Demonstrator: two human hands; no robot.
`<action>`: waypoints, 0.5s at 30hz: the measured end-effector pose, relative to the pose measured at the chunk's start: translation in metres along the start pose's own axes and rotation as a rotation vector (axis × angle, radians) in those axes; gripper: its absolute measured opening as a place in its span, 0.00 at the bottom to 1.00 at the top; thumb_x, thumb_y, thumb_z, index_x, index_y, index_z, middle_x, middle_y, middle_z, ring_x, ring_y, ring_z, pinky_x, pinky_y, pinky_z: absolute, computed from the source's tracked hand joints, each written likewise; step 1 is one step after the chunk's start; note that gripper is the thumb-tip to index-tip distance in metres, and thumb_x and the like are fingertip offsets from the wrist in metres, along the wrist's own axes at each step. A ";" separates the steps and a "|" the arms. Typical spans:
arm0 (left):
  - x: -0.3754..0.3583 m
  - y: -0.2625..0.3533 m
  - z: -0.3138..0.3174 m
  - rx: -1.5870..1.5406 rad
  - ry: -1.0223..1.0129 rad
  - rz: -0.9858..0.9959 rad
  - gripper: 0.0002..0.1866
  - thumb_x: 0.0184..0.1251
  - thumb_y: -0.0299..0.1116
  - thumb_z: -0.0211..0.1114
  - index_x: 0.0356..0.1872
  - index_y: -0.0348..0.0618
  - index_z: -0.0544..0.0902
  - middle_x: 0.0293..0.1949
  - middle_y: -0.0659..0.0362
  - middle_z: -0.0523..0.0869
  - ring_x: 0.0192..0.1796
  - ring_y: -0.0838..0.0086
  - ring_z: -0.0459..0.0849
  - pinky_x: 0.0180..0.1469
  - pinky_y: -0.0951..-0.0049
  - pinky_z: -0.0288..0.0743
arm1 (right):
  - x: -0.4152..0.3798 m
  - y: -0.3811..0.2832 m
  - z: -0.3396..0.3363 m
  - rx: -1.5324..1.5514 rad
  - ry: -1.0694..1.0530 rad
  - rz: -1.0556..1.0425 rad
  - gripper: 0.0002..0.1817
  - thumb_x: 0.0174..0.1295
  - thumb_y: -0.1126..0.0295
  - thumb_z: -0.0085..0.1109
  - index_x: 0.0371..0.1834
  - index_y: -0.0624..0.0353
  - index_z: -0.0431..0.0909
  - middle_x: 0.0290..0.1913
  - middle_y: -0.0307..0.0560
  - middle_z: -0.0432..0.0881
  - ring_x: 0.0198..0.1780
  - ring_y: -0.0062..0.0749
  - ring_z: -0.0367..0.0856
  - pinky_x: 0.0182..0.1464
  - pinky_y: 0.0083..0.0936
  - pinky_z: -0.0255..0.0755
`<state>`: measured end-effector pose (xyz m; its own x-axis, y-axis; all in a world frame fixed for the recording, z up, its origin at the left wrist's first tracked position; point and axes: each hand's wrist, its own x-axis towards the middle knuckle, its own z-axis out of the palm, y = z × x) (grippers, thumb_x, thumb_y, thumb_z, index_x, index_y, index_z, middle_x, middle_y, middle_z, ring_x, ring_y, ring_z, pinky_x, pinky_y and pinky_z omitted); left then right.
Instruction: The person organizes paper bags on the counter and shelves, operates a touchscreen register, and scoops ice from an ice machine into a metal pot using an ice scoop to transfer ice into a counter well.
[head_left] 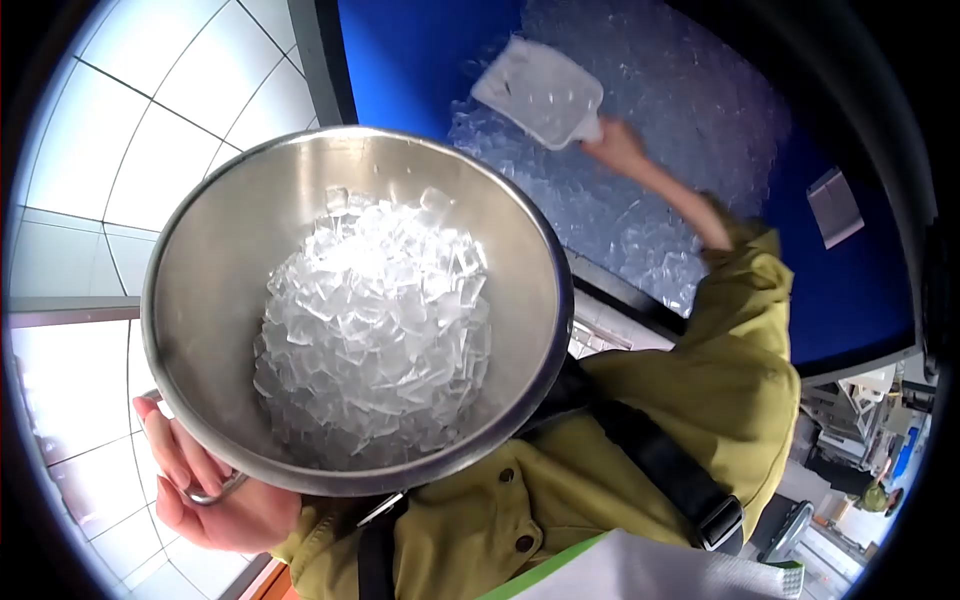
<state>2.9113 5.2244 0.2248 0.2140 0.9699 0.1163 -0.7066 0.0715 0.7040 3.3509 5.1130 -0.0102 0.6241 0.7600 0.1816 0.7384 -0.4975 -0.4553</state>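
Note:
My left hand [228, 505] is closed around a side handle of a big stainless steel bowl [200, 290], which I hold close against my body. Ice cubes [385, 330] are heaped inside it, leaving the upper walls bare. Out over the ice bin, my right hand [614, 147] grips a white plastic ice scoop [545, 92] by its handle. The scoop overlaps the loose ice [690, 130] in this view, and a few pale cubes seem to show in its pan.
Blue inner walls [860, 290] enclose the bin's ice, and a white label [834, 207] is on one of them. White tiles [150, 50] cover the wall at left. Far off at lower right, a person [878, 497] is near kitchen equipment.

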 end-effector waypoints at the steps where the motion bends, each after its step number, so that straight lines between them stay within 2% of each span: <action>1: -0.001 0.001 -0.006 0.011 -0.049 -0.024 0.05 0.55 0.33 0.46 0.26 0.44 0.64 0.12 0.71 0.59 0.16 0.88 0.61 0.41 0.86 0.63 | -0.002 -0.035 -0.038 -0.003 -0.064 -0.018 0.18 0.40 0.63 0.59 0.34 0.60 0.74 0.30 0.52 0.79 0.34 0.43 0.78 0.34 0.34 0.69; 2: 0.000 0.000 -0.005 0.004 -0.055 -0.012 0.05 0.55 0.33 0.46 0.26 0.44 0.64 0.12 0.71 0.59 0.16 0.88 0.61 0.42 0.85 0.63 | -0.003 -0.070 -0.073 -0.006 -0.118 -0.033 0.16 0.40 0.64 0.59 0.33 0.60 0.74 0.29 0.52 0.78 0.33 0.43 0.78 0.33 0.34 0.70; 4: 0.002 -0.001 -0.002 -0.010 -0.068 0.011 0.06 0.55 0.33 0.47 0.27 0.43 0.65 0.12 0.70 0.59 0.16 0.88 0.60 0.43 0.84 0.62 | -0.008 -0.123 -0.118 -0.325 -0.081 -0.316 0.14 0.41 0.67 0.58 0.32 0.60 0.73 0.27 0.53 0.78 0.29 0.42 0.77 0.30 0.36 0.70; 6: 0.005 -0.002 -0.015 -0.046 -0.282 -0.025 0.06 0.55 0.33 0.47 0.28 0.42 0.65 0.12 0.70 0.60 0.17 0.87 0.60 0.45 0.82 0.62 | -0.024 -0.171 -0.139 -0.420 -0.009 -0.597 0.12 0.43 0.68 0.56 0.32 0.59 0.72 0.24 0.52 0.77 0.26 0.42 0.77 0.30 0.37 0.71; 7: 0.008 0.001 -0.015 -0.039 -0.355 -0.063 0.10 0.55 0.33 0.47 0.33 0.37 0.65 0.14 0.69 0.61 0.18 0.87 0.61 0.47 0.80 0.61 | -0.029 -0.188 -0.150 -0.527 0.152 -0.788 0.07 0.42 0.71 0.53 0.24 0.60 0.69 0.17 0.46 0.72 0.18 0.33 0.73 0.20 0.30 0.67; 8: 0.009 0.000 -0.016 -0.058 -0.334 -0.058 0.12 0.55 0.33 0.47 0.36 0.35 0.64 0.15 0.69 0.62 0.18 0.87 0.62 0.47 0.80 0.61 | -0.030 -0.197 -0.154 -0.632 0.319 -0.992 0.04 0.40 0.74 0.50 0.16 0.62 0.66 0.10 0.39 0.67 0.10 0.24 0.68 0.10 0.22 0.62; 9: 0.008 0.001 -0.019 -0.078 -0.304 -0.041 0.14 0.55 0.32 0.47 0.38 0.33 0.63 0.16 0.69 0.62 0.18 0.87 0.62 0.46 0.80 0.62 | -0.030 -0.189 -0.155 -0.634 0.198 -0.826 0.04 0.41 0.74 0.49 0.17 0.62 0.67 0.11 0.42 0.68 0.12 0.26 0.70 0.11 0.23 0.63; 10: 0.006 0.002 -0.021 -0.100 -0.263 -0.015 0.16 0.54 0.32 0.47 0.40 0.31 0.63 0.17 0.68 0.63 0.18 0.87 0.62 0.46 0.80 0.62 | -0.024 -0.161 -0.150 -0.499 0.133 -0.666 0.12 0.44 0.70 0.55 0.33 0.59 0.71 0.23 0.51 0.77 0.26 0.42 0.77 0.30 0.35 0.71; 11: 0.005 0.000 -0.017 -0.145 -0.190 0.036 0.21 0.53 0.30 0.48 0.45 0.26 0.60 0.19 0.68 0.63 0.18 0.86 0.62 0.44 0.82 0.63 | -0.023 -0.148 -0.155 -0.577 -0.019 -0.368 0.13 0.42 0.72 0.57 0.33 0.60 0.72 0.23 0.52 0.77 0.27 0.44 0.77 0.31 0.36 0.72; 12: 0.003 -0.001 -0.016 -0.184 -0.159 0.054 0.21 0.52 0.30 0.49 0.45 0.26 0.60 0.19 0.68 0.63 0.18 0.86 0.62 0.43 0.83 0.63 | -0.016 -0.106 -0.143 -0.673 -0.150 -0.209 0.14 0.40 0.72 0.58 0.33 0.60 0.72 0.24 0.54 0.77 0.28 0.46 0.77 0.32 0.36 0.71; 14: 0.007 -0.004 -0.015 -0.262 -0.119 0.094 0.21 0.51 0.29 0.50 0.45 0.26 0.60 0.19 0.67 0.63 0.18 0.86 0.61 0.41 0.84 0.63 | -0.026 -0.026 -0.111 -0.601 -0.554 0.003 0.21 0.36 0.70 0.59 0.39 0.59 0.72 0.32 0.54 0.77 0.36 0.46 0.76 0.38 0.36 0.70; 15: 0.010 -0.006 -0.014 -0.243 -0.125 0.073 0.15 0.52 0.30 0.50 0.38 0.31 0.60 0.17 0.68 0.61 0.18 0.85 0.61 0.42 0.83 0.62 | -0.046 0.030 -0.078 -0.550 -0.638 -0.207 0.26 0.33 0.68 0.60 0.43 0.55 0.71 0.34 0.52 0.78 0.38 0.43 0.76 0.40 0.35 0.69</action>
<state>2.9078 5.2372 0.2119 0.2271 0.9393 0.2570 -0.8612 0.0705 0.5033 3.3648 5.0304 0.0360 0.3227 0.8651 -0.3841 0.9428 -0.3297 0.0494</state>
